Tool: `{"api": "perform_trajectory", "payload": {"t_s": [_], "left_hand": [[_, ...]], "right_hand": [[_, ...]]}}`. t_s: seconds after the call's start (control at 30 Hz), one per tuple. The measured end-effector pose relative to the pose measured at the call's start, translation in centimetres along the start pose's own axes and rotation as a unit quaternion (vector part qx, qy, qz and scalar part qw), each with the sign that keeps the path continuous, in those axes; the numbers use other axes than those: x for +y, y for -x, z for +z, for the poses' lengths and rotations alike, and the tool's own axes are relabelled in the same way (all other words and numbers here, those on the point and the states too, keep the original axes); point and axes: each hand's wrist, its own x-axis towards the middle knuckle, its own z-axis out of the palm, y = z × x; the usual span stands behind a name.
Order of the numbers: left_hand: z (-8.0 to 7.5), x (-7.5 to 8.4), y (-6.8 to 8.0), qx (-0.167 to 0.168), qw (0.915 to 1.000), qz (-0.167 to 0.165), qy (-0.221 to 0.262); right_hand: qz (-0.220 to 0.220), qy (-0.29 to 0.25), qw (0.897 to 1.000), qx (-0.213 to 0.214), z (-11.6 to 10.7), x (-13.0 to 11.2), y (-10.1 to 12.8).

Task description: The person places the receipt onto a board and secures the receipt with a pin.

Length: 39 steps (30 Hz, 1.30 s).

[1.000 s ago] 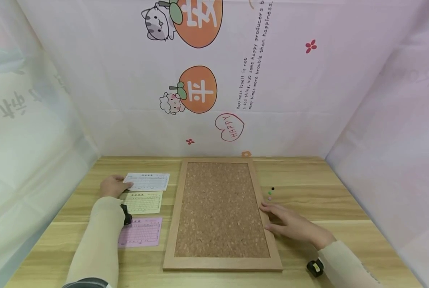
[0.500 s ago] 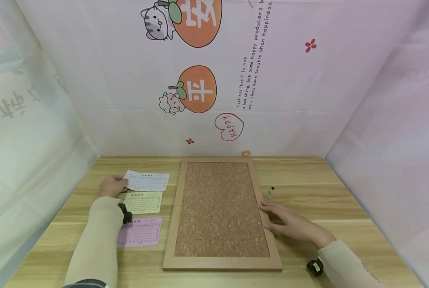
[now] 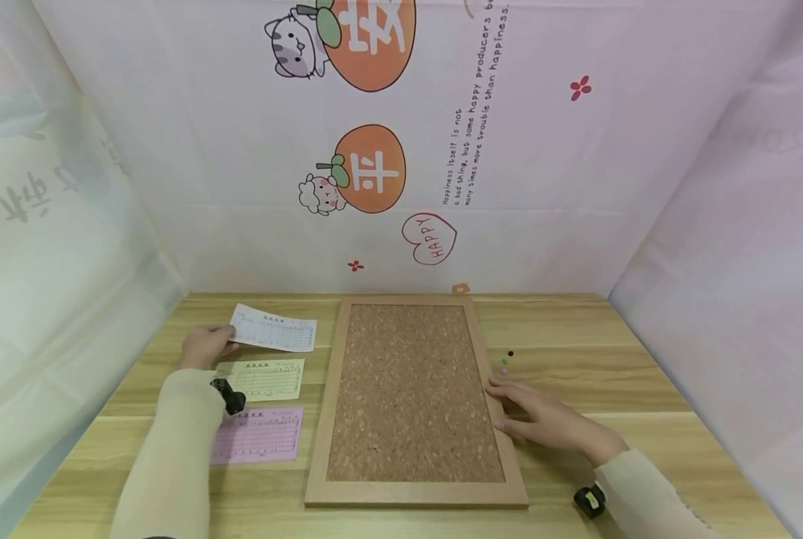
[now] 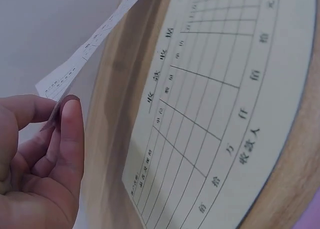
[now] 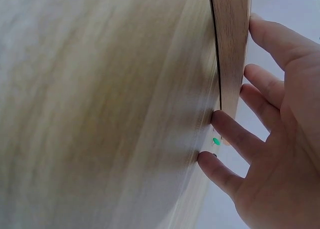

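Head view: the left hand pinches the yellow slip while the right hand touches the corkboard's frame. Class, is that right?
Not quite: the head view shows the left hand pinching the white slip, not the yellow slip, while the right hand touches the corkboard's frame.

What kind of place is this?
Maybe a little cloth-walled work booth: pale, cartoon-printed cloth stands on three sides of a wood-grain table, where a framed corkboard lies.

Three receipt slips [image 3: 271, 380] are occupying the left, one framed cork board [image 3: 414, 393] is lying in the middle, three thumbtacks [image 3: 505, 361] are sitting right, and two hands [image 3: 549, 421] are showing.
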Motion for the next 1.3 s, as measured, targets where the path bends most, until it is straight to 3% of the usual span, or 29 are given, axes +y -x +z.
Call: {"api": "perform_trajectory", "payload": {"t_s": [0.57, 1.03, 1.3], "left_hand": [[-0.3, 0.9, 1.1, -0.016, 0.9987, 0.001, 0.049], [0.1, 1.7, 2.2, -0.039, 0.9855, 0.009, 0.165], [0.7, 2.1, 2.5, -0.065, 0.9825, 0.021, 0.173]], "right_hand": [[0.007, -0.008, 1.000, -0.006, 0.1, 0.2, 0.1], [0.022, -0.013, 1.000, -0.013, 0.0, 0.4, -0.1], [0.027, 0.003, 1.000, -0.011, -0.3, 0.5, -0.2]]}}
